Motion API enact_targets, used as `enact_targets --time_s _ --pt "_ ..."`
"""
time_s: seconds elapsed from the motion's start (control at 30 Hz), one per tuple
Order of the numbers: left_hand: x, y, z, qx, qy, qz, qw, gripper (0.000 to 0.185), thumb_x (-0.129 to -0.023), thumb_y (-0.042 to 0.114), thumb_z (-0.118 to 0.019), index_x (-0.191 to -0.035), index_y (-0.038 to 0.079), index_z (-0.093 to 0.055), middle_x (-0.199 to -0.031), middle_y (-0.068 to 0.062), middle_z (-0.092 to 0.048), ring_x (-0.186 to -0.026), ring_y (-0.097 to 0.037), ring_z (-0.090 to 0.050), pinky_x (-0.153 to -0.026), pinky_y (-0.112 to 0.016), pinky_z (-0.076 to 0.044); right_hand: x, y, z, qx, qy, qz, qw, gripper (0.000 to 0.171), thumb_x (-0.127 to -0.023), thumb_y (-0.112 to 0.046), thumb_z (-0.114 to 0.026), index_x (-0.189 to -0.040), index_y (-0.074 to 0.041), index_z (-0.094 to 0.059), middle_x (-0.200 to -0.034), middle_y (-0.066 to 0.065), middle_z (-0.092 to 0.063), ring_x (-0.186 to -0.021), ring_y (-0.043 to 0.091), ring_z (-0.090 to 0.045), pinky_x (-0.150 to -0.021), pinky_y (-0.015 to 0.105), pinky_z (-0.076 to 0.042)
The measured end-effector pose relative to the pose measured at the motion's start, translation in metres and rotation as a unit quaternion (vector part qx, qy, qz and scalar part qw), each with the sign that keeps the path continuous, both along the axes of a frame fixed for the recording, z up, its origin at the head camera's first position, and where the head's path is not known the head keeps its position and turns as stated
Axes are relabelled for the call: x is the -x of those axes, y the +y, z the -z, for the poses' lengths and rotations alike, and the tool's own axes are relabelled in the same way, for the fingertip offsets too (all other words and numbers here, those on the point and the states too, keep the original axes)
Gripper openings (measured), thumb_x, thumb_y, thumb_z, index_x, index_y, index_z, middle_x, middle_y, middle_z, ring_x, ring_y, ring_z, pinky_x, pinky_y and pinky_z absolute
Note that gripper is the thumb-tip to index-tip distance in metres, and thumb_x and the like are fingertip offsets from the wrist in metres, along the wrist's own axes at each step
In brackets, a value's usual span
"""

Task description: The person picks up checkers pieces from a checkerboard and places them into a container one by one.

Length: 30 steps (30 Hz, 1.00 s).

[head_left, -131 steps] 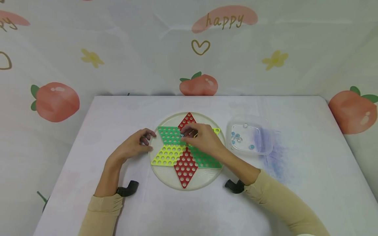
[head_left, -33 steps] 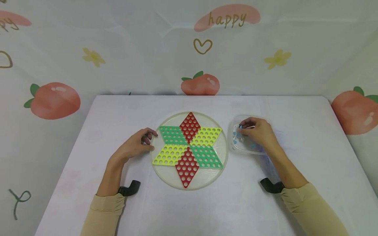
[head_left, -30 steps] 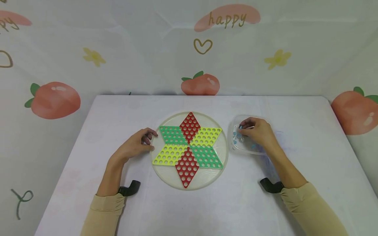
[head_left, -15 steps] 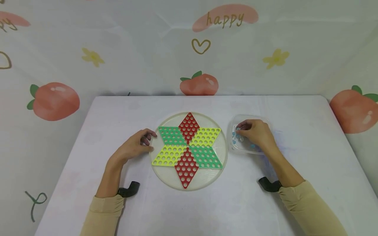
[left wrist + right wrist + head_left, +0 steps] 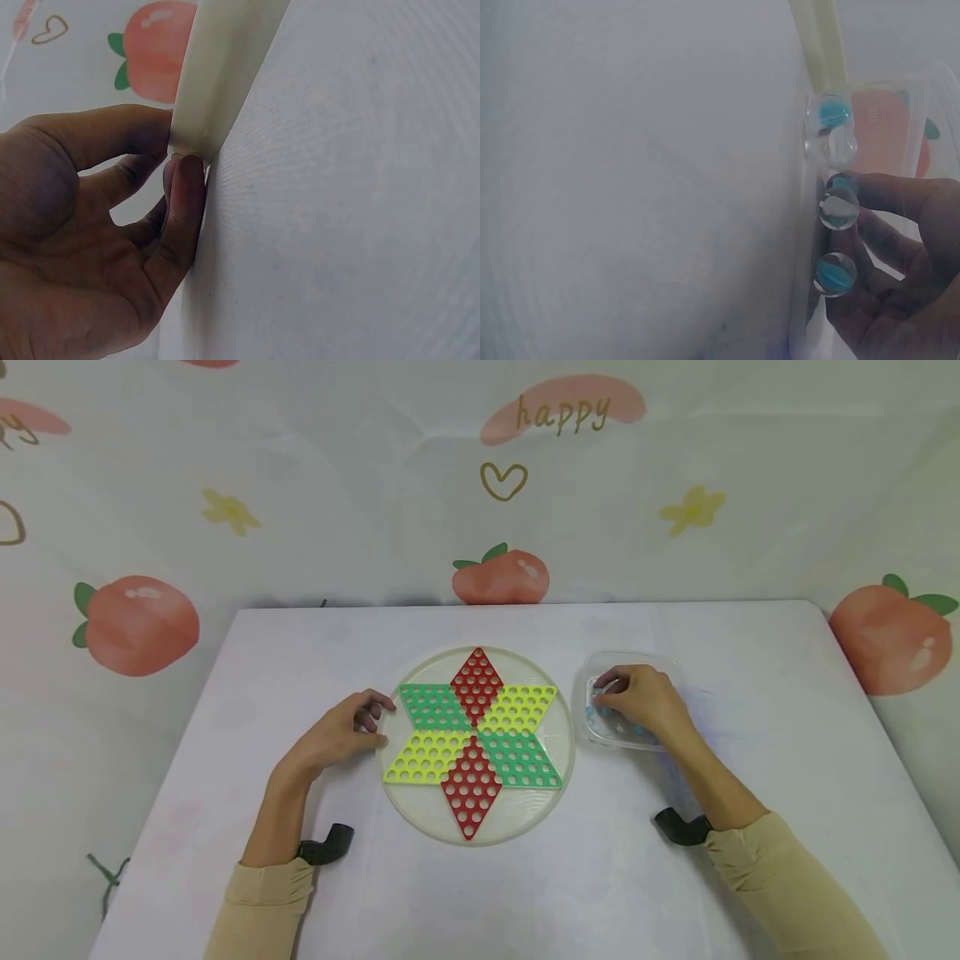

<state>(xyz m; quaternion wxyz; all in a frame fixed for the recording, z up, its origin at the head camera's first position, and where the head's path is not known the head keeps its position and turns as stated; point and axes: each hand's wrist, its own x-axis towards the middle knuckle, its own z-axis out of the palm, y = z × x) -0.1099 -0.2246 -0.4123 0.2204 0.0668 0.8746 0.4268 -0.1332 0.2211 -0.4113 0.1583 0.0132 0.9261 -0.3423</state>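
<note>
A round clear game board with a star of red, green and yellow perforated panels lies mid-table. My left hand holds its left rim. In the left wrist view, thumb and finger of the left hand pinch the board's pale edge. My right hand reaches into a clear plastic box to the right of the board. Its curled fingertips close on one of several clear-and-blue marbles. Close up, the right hand touches the marble inside the box.
A white table carries everything, its edges visible on the left, right and far sides. A cloth backdrop printed with peaches hangs behind it. Black wrist-camera mounts sit by both cuffs.
4.4 s ago my right hand was over the board's centre; it has since moved right into the box. In the last second its fingers curled tighter over the marbles. The left hand stayed put.
</note>
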Motion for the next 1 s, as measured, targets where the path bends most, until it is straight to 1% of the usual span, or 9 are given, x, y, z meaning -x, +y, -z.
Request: enact_targets --time_s 0.23,0.47,0.67,0.8,0.9,1.0 --pt "0.002 0.001 0.002 -0.003 0.0 0.001 1.0 0.048 -0.084 0.001 -0.073 -0.128 0.004 -0.056 -0.108 -0.013 -0.055 -0.094 -0.024 -0.049 -0.082 -0.038 -0.039 0.001 0.002 0.001 0.003 -0.014 0.004 1.0 0.026 -0.085 -0.027 -0.075 -0.107 -0.013 -0.073 -0.092 0.005 -0.073 -0.083 0.023 -0.063 -0.07 0.034 -0.044" --pt "0.003 0.005 0.0 0.003 0.003 0.01 0.9999 0.046 -0.084 0.001 -0.073 -0.127 0.005 -0.056 -0.102 -0.013 -0.053 -0.091 -0.024 -0.048 -0.08 -0.038 -0.039 -0.002 0.007 -0.003 0.009 -0.02 0.013 1.0 0.028 -0.085 -0.027 -0.074 -0.11 -0.013 -0.073 -0.094 0.005 -0.072 -0.082 0.021 -0.063 -0.072 0.033 -0.043" --pt "0.007 0.004 -0.004 0.011 0.0 0.03 0.9995 0.045 -0.084 0.002 -0.074 -0.125 0.005 -0.056 -0.104 -0.013 -0.053 -0.094 -0.025 -0.05 -0.084 -0.04 -0.039 -0.005 0.007 -0.01 0.003 0.004 0.003 1.0 0.027 -0.087 -0.025 -0.072 -0.111 -0.012 -0.073 -0.096 0.007 -0.072 -0.087 0.023 -0.063 -0.072 0.033 -0.045" --pt "0.007 0.001 -0.008 0.014 0.0 0.043 0.999 0.043 -0.084 0.005 -0.075 -0.124 0.004 -0.057 -0.105 -0.013 -0.055 -0.094 -0.024 -0.051 -0.085 -0.04 -0.039 -0.008 0.005 -0.017 0.009 0.016 -0.004 1.0 0.026 -0.089 -0.026 -0.071 -0.111 -0.013 -0.073 -0.095 0.005 -0.07 -0.09 0.023 -0.065 -0.074 0.034 -0.045" --pt "0.005 0.0 -0.009 0.021 0.009 0.045 0.9987 0.042 -0.086 0.007 -0.074 -0.124 0.003 -0.058 -0.107 -0.012 -0.058 -0.094 -0.024 -0.052 -0.084 -0.039 -0.04 -0.012 0.005 -0.023 0.011 0.031 -0.009 0.999 0.025 -0.09 -0.027 -0.071 -0.111 -0.013 -0.073 -0.095 0.003 -0.07 -0.091 0.022 -0.067 -0.075 0.036 -0.046" --pt "0.003 0.0 -0.011 0.039 0.027 0.055 0.9973 0.043 -0.088 0.009 -0.073 -0.129 0.004 -0.058 -0.111 -0.013 -0.059 -0.097 -0.024 -0.055 -0.086 -0.041 -0.044 -0.018 0.007 -0.029 0.013 0.053 -0.012 0.998 0.024 -0.092 -0.028 -0.069 -0.111 -0.013 -0.072 -0.096 0.002 -0.071 -0.091 0.021 -0.068 -0.076 0.037 -0.047"
